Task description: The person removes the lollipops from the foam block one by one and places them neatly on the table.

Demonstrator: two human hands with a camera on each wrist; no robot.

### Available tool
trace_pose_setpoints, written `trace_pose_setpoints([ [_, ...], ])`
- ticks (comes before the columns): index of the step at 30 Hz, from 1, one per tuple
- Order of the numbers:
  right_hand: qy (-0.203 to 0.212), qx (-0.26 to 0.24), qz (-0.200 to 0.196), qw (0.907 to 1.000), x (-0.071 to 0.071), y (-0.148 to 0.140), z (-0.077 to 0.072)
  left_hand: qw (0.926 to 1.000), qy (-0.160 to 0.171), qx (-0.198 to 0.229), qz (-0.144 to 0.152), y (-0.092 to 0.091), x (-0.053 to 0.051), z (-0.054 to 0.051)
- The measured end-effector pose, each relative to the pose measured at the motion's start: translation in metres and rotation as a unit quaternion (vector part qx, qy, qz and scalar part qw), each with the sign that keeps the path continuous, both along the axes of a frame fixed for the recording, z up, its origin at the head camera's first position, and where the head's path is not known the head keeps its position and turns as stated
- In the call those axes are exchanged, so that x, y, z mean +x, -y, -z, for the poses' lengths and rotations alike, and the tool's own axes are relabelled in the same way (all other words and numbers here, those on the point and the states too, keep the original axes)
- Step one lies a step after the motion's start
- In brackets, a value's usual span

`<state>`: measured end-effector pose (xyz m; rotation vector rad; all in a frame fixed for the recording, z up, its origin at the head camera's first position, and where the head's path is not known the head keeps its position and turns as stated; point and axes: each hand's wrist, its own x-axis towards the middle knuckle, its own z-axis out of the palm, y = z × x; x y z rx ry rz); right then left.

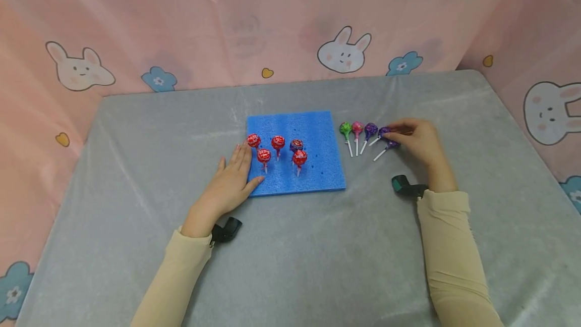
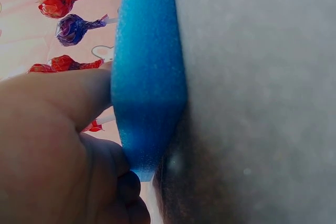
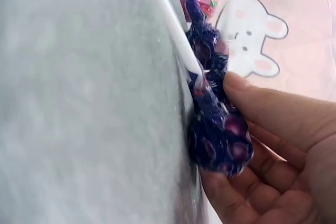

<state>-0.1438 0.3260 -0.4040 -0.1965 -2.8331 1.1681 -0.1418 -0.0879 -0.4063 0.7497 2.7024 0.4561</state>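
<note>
**Student:** How are the hands placed?

**Instructor:** Well apart. The left hand (image 1: 227,184) rests, fingers straight, along the left edge of the blue foam block (image 1: 327,138). The right hand (image 1: 421,139), to the right, pinches a purple lollipop (image 1: 383,131) by its wrapped head; how firmly, one cannot tell.

**Student:** And nearby?

**Instructor:** A nearer purple lollipop (image 3: 220,142) lies just beside the pinched one. To its left lie a third purple lollipop (image 1: 370,129), a pink lollipop (image 1: 357,128) and a green lollipop (image 1: 345,128). Red lollipops (image 1: 299,157) and one dark-wrapped lollipop (image 1: 296,145) stand in the foam.

**Student:** How is this pick-up best done?

**Instructor:** Probably by lifting straight up, so the neighbours are not dragged, with the white stick left free of the fingers.
</note>
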Motion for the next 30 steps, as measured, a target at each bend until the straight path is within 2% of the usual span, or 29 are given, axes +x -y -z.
trace_pose_setpoints([
  [19,-0.021,-0.014,-0.030,0.9992,-0.0061,0.0056,-0.0022,1.0000,-0.004,0.001,-0.002,0.0003,-0.0027,-0.0021],
  [25,-0.034,-0.032,-0.024,0.9986,-0.0035,0.0035,0.0002,1.0000,-0.007,-0.002,0.002,0.0004,-0.0016,-0.0003],
  [30,-0.033,-0.022,-0.024,0.9989,-0.0016,0.0037,0.0008,1.0000,-0.005,-0.001,0.000,-0.0002,0.0006,0.0016],
])
